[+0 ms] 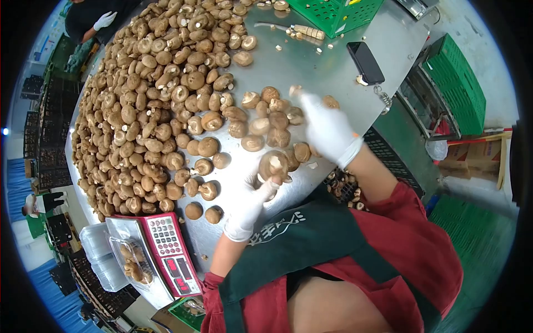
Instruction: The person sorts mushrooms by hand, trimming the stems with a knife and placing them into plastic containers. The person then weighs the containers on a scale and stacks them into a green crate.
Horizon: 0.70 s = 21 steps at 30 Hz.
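Note:
My left hand [247, 208], in a white glove with the thumb tip bare, is closed on a shiitake mushroom [275, 165], whose pale stem side faces up. Over the right side of a small group of mushrooms [278, 119] is my right hand [330, 130], also gloved in white. It is smeared by motion, and its fingers are mostly hidden; one tip points toward the far side of the table. I cannot tell whether it holds anything. A large heap of brown shiitake mushrooms [150, 111] covers the left part of the metal table [311, 72].
A red scale [169, 238] carries a clear tray of mushrooms [133, 261], beside stacked clear trays [100, 255]. A wooden-handled tool [307, 31], a phone [365, 62] and a green crate [338, 14] are on the far side. Another person's gloved hand [105, 21] shows at the top left.

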### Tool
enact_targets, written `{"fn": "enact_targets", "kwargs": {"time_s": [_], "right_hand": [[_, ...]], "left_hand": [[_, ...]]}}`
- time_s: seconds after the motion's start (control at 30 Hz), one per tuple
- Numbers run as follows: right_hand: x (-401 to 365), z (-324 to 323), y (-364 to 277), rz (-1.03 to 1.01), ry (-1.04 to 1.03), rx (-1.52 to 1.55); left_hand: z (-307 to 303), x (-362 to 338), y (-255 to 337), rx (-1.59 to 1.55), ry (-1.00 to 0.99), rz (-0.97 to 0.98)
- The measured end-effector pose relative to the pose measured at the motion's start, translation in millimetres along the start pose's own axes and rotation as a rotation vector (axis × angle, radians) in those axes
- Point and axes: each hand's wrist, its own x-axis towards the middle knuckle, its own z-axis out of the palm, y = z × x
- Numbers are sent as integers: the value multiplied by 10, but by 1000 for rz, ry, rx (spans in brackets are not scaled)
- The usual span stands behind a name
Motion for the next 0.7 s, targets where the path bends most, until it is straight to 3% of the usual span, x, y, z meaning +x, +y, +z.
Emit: {"fn": "enact_targets", "kwargs": {"time_s": [0.03,0.1,0.2,0.3,0.33,0.4,0.5,0.57,0.7], "right_hand": [[46,-45,154,76,73,68],[5,-131,199,-2,104,228],[-69,-286,-145,4,-227,574],[-131,-217,-378,-14,-366,642],[-131,-177,-362,-42,-339,701],[-107,-25,-290,-104,-287,819],[-76,37,-192,-40,-435,1090],[-80,-10,-181,33,-464,1160],[-87,-187,-226,83,-447,1103]], "left_hand": [[8,-9,27,102,25,41],[7,30,-29,18,89,64],[167,93,65,-20,137,175],[125,154,-14,559,208,503],[142,118,23,638,210,492],[88,90,-10,435,190,430],[57,24,112,212,139,336],[31,-88,284,-97,108,49],[-55,-3,291,-87,81,122]]}}
